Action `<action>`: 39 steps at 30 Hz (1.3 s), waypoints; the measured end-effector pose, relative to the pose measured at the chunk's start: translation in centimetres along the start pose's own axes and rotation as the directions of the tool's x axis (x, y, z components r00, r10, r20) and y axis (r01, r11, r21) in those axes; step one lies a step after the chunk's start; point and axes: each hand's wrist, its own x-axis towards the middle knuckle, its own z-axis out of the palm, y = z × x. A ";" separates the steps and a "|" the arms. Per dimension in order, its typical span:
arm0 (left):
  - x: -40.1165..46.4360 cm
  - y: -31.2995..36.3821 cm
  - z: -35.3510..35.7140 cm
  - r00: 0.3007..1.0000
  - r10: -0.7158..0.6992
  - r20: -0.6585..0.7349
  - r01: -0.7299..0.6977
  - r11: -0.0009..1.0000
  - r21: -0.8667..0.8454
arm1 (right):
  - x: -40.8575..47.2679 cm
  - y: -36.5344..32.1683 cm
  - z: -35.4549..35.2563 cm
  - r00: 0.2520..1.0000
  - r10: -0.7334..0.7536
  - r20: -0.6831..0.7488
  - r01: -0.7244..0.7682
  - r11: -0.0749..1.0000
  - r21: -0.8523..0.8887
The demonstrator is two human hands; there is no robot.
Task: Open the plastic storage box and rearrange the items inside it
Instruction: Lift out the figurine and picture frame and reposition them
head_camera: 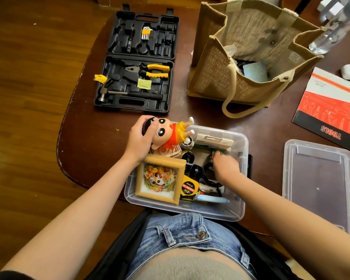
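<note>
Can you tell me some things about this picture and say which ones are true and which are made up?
1. The left hand grips the doll by its head. True.
2. The lid is on the storage box. False: it lies on the table beside the box.
3. The tape measure is yellow. True.
4. The tool case is closed. False: it lies open, showing pliers and a hammer.
5. The right hand reaches into the box. True.

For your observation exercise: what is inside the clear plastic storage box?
Visible in the storage box: framed picture, yellow tape measure, black cables, a white case. The left hand grips a toy figure; the right hand reaches inside, covering whatever lies beneath.
</note>
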 end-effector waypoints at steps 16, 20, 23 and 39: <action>0.0 -0.3 0.0 1.000 0.016 -0.004 -0.016 1.000 -0.017 | -1.7 -0.1 0.6 0.956 -0.230 0.184 0.203 0.967 0.155; 0.0 -0.2 0.0 1.000 0.012 -0.006 -0.012 1.000 -0.022 | -2.6 0.8 -1.4 0.928 -0.303 0.215 0.260 0.943 0.207; 0.0 -0.2 0.1 1.000 0.009 -0.009 -0.009 1.000 -0.020 | -3.5 1.6 -2.8 0.896 -0.375 0.237 0.301 0.906 0.296; -0.1 0.0 0.2 1.000 0.003 -0.029 -0.003 1.000 -0.009 | -3.6 -0.3 -1.7 0.704 -0.449 0.550 0.282 0.888 0.364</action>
